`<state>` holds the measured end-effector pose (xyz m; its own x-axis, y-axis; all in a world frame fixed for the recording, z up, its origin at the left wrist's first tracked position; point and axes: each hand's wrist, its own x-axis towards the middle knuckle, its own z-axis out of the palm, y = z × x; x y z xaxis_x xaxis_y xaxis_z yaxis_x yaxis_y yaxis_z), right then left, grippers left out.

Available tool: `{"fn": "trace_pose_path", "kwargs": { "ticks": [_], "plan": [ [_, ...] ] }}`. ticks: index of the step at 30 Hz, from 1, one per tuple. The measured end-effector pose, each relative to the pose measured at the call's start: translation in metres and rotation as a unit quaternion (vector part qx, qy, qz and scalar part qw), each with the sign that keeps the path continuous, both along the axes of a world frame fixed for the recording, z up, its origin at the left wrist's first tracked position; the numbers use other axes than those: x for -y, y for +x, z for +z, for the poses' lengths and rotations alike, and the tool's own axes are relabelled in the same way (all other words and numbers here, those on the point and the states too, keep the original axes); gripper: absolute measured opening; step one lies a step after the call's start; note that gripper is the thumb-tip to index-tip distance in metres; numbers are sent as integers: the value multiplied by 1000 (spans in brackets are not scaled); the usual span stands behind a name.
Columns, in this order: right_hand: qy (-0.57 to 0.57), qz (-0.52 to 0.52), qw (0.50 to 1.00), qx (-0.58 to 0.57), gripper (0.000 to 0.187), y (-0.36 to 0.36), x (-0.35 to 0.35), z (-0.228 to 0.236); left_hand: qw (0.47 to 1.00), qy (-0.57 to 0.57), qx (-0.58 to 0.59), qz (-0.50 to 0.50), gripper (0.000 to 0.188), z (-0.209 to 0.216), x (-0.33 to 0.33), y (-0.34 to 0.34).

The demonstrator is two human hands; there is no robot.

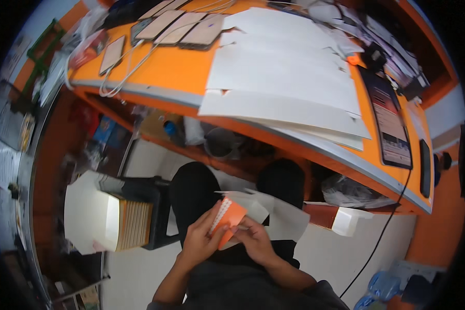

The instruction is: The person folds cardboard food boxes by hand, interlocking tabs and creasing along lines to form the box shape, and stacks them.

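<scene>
Over my lap I hold a small orange sheet point(234, 212), tilted, with a row of white round spots along its left edge. My left hand point(202, 236) is closed on its left side, thumb across the front. The fingers of my right hand point(255, 241) pinch at its lower right edge; whether they hold anything besides the sheet is too small to tell. Beneath the hands a white cut card point(289, 217) lies across my thighs, partly covered by the sheet and my fingers.
An orange desk point(155, 70) with a grey edge spans ahead, bearing stacked white card sheets point(279, 62), several phones point(165, 25), white cables and a tablet point(387, 119). At left, folded white card boxes point(93, 212) rest on a black stool point(161, 206). A black cable point(380, 240) hangs at right.
</scene>
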<state>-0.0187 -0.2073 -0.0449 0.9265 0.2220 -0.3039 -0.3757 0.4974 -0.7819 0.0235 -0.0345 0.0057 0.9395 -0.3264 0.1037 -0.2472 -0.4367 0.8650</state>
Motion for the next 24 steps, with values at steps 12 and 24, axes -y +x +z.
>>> {"fn": "trace_pose_path", "kwargs": {
  "ticks": [12, 24],
  "plan": [
    [-446, -68, 809, 377, 39, 44, 27, 60, 997, 37, 59, -14, 49, -5, -3, -7],
    [-468, -8, 830, 304, 18, 33, 40, 65, 991, 72, 106, -28, 48, 0, -4, 3]
  ]
}}
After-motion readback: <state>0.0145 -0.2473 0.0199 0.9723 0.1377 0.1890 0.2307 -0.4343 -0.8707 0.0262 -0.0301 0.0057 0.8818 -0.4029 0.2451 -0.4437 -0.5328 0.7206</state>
